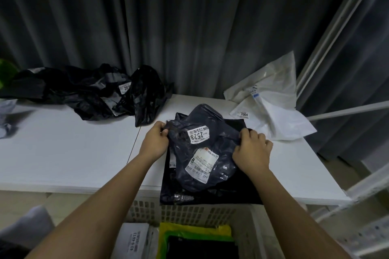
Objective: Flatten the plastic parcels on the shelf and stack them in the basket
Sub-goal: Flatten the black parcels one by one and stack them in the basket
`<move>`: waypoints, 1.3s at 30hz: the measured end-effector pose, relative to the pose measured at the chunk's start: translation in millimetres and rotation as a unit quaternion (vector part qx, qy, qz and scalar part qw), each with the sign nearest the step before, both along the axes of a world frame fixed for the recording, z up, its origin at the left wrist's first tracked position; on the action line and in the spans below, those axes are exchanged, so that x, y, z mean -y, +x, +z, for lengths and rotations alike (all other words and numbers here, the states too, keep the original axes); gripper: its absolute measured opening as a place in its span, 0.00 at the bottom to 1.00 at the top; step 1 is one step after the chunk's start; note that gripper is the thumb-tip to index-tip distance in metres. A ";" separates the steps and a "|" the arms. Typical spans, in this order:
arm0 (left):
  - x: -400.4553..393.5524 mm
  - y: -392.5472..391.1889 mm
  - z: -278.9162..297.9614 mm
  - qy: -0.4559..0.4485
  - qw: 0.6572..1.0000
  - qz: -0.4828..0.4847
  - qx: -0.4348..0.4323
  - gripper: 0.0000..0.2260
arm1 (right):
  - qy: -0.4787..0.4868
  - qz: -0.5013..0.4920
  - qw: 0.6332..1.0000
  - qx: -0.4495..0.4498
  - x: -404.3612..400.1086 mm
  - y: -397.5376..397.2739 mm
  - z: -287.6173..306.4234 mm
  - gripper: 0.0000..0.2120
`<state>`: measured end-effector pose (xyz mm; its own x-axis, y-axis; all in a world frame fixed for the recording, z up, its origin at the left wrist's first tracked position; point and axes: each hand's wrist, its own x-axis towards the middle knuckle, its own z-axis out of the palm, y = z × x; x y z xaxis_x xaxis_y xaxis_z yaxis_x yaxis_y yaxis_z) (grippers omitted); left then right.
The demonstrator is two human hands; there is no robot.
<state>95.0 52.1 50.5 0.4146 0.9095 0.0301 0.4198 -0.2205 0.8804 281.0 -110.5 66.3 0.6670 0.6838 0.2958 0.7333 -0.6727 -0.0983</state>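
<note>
A dark navy plastic parcel [202, 149] with two white printed labels lies on the white shelf [63, 145], on top of a flat black plastic bag [235, 191] whose near edge hangs over the shelf's front lip. The left hand [154, 143] pinches the parcel's crumpled left edge between thumb and curled fingers. The right hand [252, 150] grips the right edge in the same way, fingers curled over the plastic. Both bare forearms reach in from the bottom of the view.

Directly below the shelf edge stands a white perforated plastic basket [185, 213]. Inside it lie a yellow plastic bag [193, 229], a green bag [197, 235] over that, and a black bag [202, 248] on top, stacked flat. Just beside them, at the left of the basket, a white parcel with a printed label [134, 242] lies flat; whether it sits inside the basket wall cannot be told.

At the back left of the shelf lies a heap of crumpled black plastic bags [88, 92], one bearing a small white sticker. At the back right rests a white plastic mailer [271, 99] marked 7004, well apart from the held parcel. Grey curtains [168, 17] hang behind the shelf.
</note>
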 end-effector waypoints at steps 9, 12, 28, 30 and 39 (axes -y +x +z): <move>-8.3 1.2 -12.3 -0.023 0.999 -0.030 -0.027 0.08 | -0.099 0.232 0.967 0.030 -34.6 -4.3 -5.2 0.33; -11.7 3.0 -20.6 -0.015 0.998 -0.024 -0.061 0.05 | -0.103 0.206 0.973 -0.001 -38.0 1.6 -26.2 0.35; -19.1 22.8 -64.8 0.092 0.946 0.026 -0.310 0.10 | -0.182 0.160 0.961 -0.136 -47.2 18.7 -96.2 0.35; -20.0 24.0 -68.8 0.087 0.944 0.024 -0.317 0.09 | -0.182 0.163 0.958 -0.148 -47.3 19.7 -100.8 0.33; -22.7 28.8 -76.3 0.091 0.933 0.013 -0.348 0.09 | -0.210 0.160 0.950 -0.167 -49.4 17.5 -109.9 0.33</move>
